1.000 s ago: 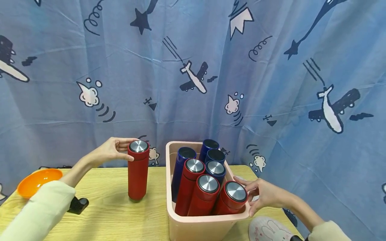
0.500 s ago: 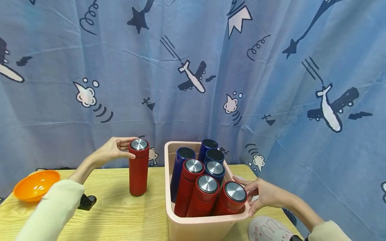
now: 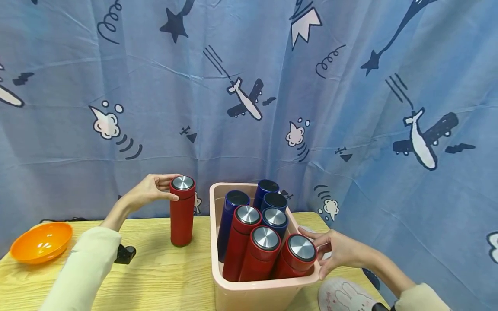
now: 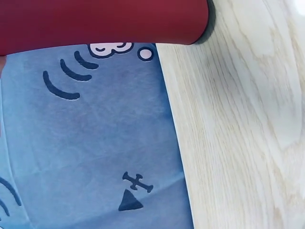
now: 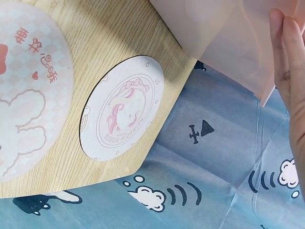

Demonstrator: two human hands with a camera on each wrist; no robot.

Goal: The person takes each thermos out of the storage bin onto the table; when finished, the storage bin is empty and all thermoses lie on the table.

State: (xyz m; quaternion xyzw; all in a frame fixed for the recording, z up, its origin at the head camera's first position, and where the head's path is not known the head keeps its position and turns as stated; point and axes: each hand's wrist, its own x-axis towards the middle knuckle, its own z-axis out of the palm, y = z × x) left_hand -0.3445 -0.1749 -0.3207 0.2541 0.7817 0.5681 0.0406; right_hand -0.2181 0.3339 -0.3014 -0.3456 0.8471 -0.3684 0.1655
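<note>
My left hand grips a tall red thermos by its upper part, just under the silver-topped lid. The flask is upright, left of a pale pink bin. Its dark base lies close over the table in the left wrist view, where the red body fills the top edge. Inside the bin stand several red thermoses at the front and several blue thermoses behind. On the bin's right side, my right hand holds the rim, beside the front right red thermos.
An orange bowl sits at the table's left. Right of the bin lies a round rabbit-print mat, and the right wrist view shows a second round mat near the table edge. A patterned blue curtain hangs behind.
The left hand has carried the red thermos slightly up and to the right, toward the bin. The right hand keeps its place at the rim. The head view has shifted a little.
</note>
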